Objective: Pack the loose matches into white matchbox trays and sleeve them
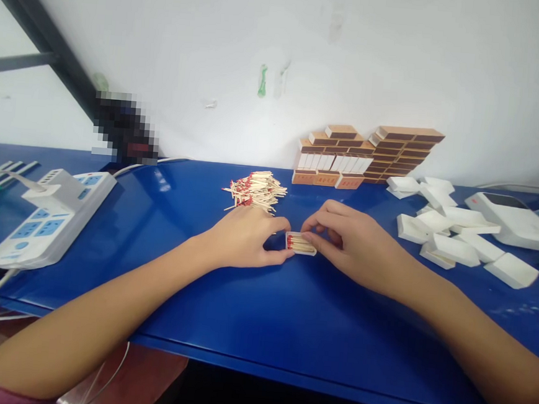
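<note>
A small white matchbox tray (301, 244) filled with red-tipped matches lies on the blue table (261, 313) between my hands. My left hand (243, 236) pinches its left end with thumb and fingers curled. My right hand (351, 236) grips its right end, fingers bent over the tray's top edge. Just behind my left hand lies a loose pile of matches (255, 190).
Stacked brown matchboxes (366, 155) stand against the white wall. Several empty white trays (453, 238) lie scattered at the right, beside a white device (513, 220). A white power strip (49, 212) with cables sits at the left. The table's front edge runs near me.
</note>
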### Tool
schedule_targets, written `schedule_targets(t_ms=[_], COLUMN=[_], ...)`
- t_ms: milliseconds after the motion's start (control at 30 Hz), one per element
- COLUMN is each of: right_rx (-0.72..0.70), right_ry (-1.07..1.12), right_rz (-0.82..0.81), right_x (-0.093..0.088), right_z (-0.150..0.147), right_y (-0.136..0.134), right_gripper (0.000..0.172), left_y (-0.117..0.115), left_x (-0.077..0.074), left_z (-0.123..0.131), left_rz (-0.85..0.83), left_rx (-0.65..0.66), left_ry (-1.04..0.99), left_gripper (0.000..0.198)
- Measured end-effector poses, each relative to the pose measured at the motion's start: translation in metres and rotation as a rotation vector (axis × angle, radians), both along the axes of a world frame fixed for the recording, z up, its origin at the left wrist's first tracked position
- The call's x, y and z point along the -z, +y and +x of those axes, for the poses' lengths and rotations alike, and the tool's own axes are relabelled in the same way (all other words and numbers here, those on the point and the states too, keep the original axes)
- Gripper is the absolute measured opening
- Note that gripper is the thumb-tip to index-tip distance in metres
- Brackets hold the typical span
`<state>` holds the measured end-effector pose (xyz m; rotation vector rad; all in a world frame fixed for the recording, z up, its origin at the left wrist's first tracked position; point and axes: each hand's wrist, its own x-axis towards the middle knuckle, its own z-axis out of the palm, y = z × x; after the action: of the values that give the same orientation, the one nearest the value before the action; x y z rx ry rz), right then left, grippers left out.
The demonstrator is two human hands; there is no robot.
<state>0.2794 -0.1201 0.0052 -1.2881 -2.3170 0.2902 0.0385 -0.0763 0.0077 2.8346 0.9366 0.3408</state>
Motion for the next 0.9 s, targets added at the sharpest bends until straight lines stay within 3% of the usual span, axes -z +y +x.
schedule_targets(t_ms=[233,700,900], right_rx=[-0.054,0.029,-0.001], right_ry=[-0.01,0.016,-0.005], right_rz=[-0.063,-0.074,-0.095], right_x=[0.0062,0.0053,0.0041], right_z=[-0.0001,-0.0048,-0.0049], right_y=[0.0004,0.0004,-0.0011], right_gripper=[0.016,0.002,0.014], left_y=[0.0007,-0.0005,0.0002], left_x=[-0.0018,-0.0039,-0.0031], left_z=[0.001,0.0015,0.001], left_rz=[0.005,-0.012,-0.016], left_rx=[-0.018,-0.008,-0.005], left_ry=[0.013,0.036,0.022], left_gripper=[0.036,0.035,0.036])
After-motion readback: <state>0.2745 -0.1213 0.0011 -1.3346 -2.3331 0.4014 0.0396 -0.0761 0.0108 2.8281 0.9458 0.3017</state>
